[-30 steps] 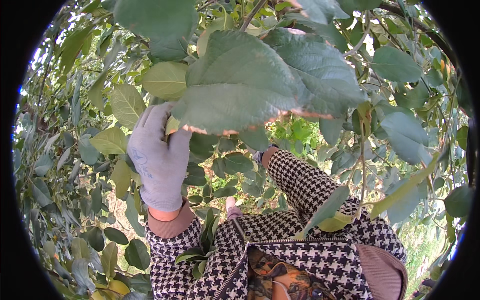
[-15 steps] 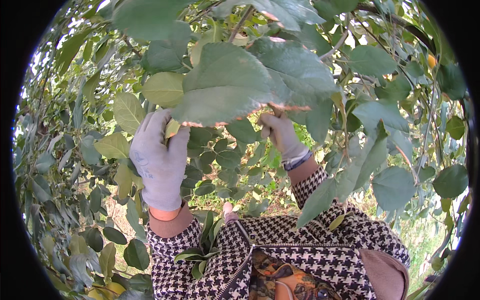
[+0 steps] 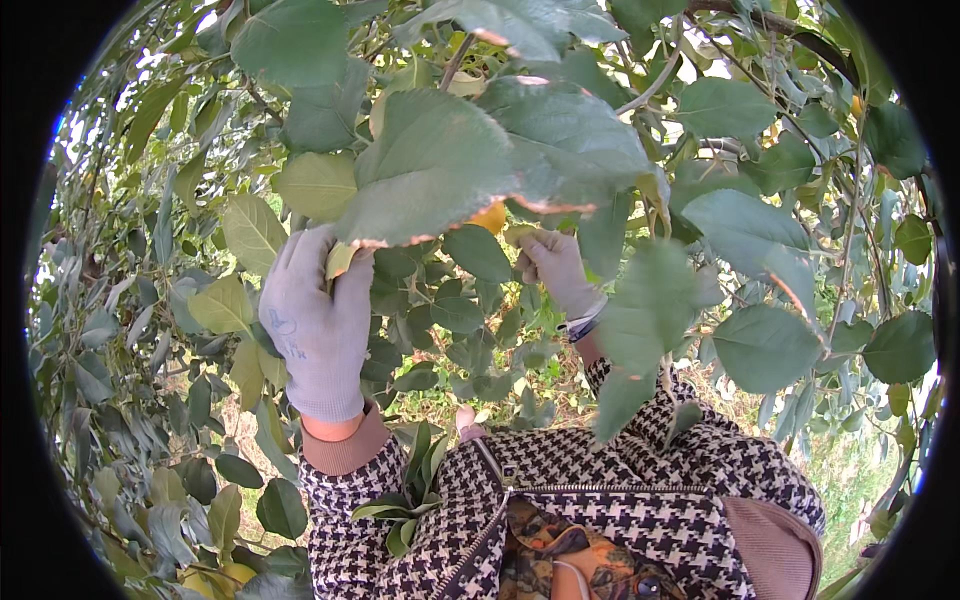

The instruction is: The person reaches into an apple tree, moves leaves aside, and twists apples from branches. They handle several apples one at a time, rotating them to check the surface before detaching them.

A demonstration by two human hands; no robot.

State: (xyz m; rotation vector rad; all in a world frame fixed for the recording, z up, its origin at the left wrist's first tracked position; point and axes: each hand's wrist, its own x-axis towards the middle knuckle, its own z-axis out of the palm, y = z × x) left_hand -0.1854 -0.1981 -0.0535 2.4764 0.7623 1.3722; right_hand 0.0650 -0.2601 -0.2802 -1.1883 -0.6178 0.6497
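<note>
My left hand point(image 3: 316, 325), in a pale grey glove, is raised among the leaves. A yellowish leaf point(image 3: 341, 260) shows between its thumb and curled fingers, whose tips are partly hidden. To the right, my gloved right hand point(image 3: 560, 270) is closed in a pinch, with a small yellow-green leaf point(image 3: 518, 235) at its fingertips. Between the hands, a yellow-orange fruit point(image 3: 490, 217) peeks out below a large green leaf point(image 3: 430, 165) with a browned edge. That leaf hangs close in front and covers most of the fruit.
Dense leafy branches surround both arms. A thicker branch point(image 3: 790, 32) crosses the upper right. Yellow fruit point(image 3: 232, 575) hangs at the lower left. A sprig of leaves point(image 3: 408, 505) lies against the left sleeve of my checked jacket point(image 3: 600, 460).
My right hand has moved slightly left and down. The large leaves have shifted left, and the fruit between the hands has come into sight. My left hand stays nearly in place.
</note>
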